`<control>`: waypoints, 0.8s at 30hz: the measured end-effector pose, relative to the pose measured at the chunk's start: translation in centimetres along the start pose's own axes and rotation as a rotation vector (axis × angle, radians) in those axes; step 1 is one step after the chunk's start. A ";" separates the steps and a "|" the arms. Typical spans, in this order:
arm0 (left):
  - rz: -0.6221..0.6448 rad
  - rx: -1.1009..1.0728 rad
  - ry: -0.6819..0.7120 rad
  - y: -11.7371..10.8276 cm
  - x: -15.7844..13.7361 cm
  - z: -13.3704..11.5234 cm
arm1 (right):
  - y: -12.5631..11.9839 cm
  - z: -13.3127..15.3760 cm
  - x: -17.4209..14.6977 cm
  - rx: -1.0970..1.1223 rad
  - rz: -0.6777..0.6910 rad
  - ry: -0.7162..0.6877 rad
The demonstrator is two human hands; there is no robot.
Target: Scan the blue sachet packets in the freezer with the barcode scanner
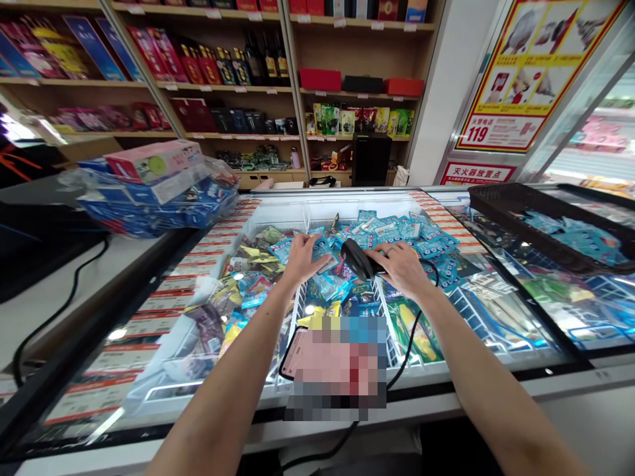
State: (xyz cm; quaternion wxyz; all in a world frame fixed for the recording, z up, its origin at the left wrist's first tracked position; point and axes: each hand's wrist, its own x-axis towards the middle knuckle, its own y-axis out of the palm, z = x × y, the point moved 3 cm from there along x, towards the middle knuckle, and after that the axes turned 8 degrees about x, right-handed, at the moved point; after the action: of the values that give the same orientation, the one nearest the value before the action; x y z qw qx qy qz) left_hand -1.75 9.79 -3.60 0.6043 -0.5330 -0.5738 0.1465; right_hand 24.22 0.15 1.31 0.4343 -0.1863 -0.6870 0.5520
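Scanner (356,258), cable (411,338) over freezer (426,404), phone (303,354) (blurred)

Hands: two, one left hand (301,256) and one right hand (397,266). Handheld scanner (358,259): one, at the right hand. Phone (303,354): one, near side. Dark tray (563,254): one, right. Pink box (155,160): one, left. Flat boxes (364,84): three, on one far shelf; two red, one black. Lavender bottle (295,157): one, far. Wall signs (526,66): two, far right. Blue packets (384,228) in the freezer: more than ten; overlap prevents an exact count.
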 end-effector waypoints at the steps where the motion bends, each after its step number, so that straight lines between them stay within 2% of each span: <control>1: -0.013 -0.058 -0.019 -0.1 -0.1 0.2 | 0.1 0.1 0.0 -0.006 0.005 0.007; 7: -0.210 -0.276 -0.226 -1.1 -1.0 1.4 | 0.6 0.6 -0.3 0.012 -0.001 0.138; 10: -0.308 -0.348 -0.336 -1.3 -1.4 2.2 | 0.7 0.9 -0.3 0.027 0.012 0.140; 16: -0.308 -0.433 -0.354 -1.6 -2.0 2.2 | 1.1 1.1 -0.3 0.049 0.084 0.092; 20: -0.305 -0.411 -0.368 -2.5 -2.5 1.7 | 1.2 1.1 -0.4 0.050 0.085 0.103; 24: -0.333 -0.527 -0.356 -2.4 -2.4 1.6 | 1.3 1.1 -0.5 0.048 0.068 0.111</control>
State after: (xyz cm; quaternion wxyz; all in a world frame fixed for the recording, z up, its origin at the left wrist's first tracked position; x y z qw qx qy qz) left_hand -4.89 7.77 -3.27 0.3523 -0.5358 -0.7672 -0.0164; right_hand 23.33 -0.49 -0.16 0.4573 -0.2292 -0.6415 0.5716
